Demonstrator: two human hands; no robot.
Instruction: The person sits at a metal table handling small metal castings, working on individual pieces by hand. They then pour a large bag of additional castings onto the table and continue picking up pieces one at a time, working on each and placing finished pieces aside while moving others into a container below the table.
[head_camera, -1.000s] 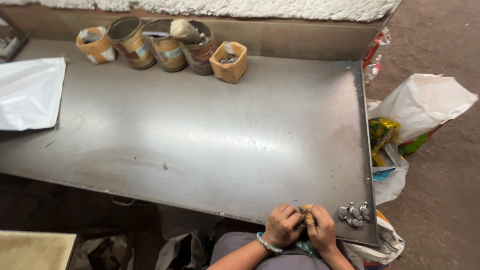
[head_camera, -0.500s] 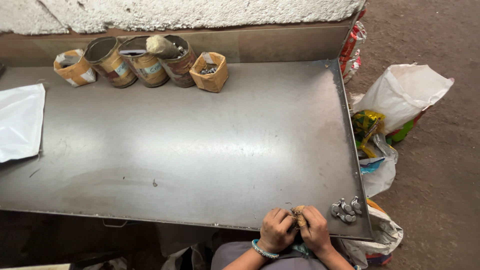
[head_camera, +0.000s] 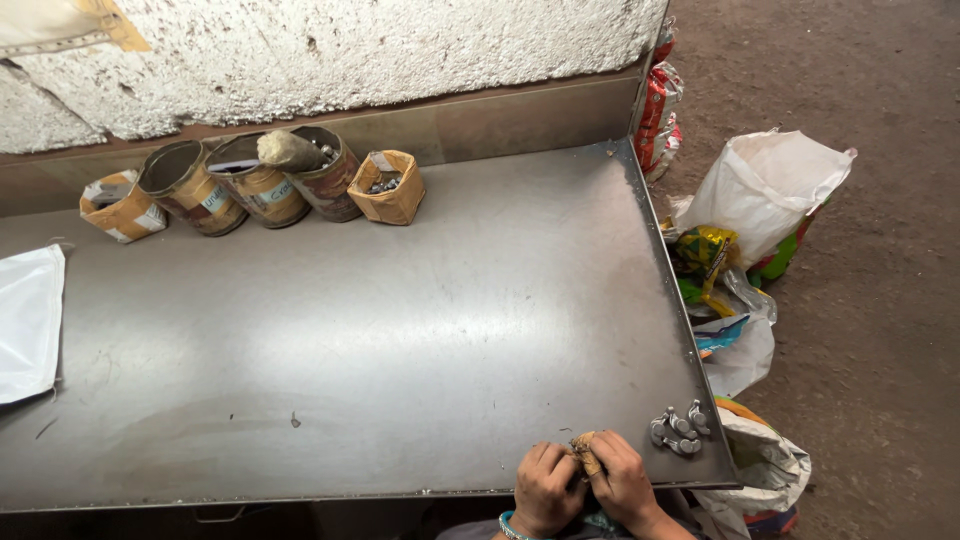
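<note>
**Both hands on a small brown piece**

At the table's (head_camera: 350, 340) near edge, the left hand (head_camera: 545, 488) and right hand (head_camera: 622, 482) were pressed together, pinching a small brown piece (head_camera: 584, 453) between them. Metal parts (head_camera: 678, 430) lay just beside the right hand.

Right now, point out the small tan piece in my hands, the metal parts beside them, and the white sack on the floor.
tan piece (head_camera: 584, 453), head view, its exposed top between both hands
metal parts (head_camera: 678, 430), head view, middle of cluster
white sack (head_camera: 765, 185), head view, its broad side

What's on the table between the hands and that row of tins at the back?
In the head view, only bare metal table lies between the hands and the tins; the small metal parts sit off to the right.
</note>
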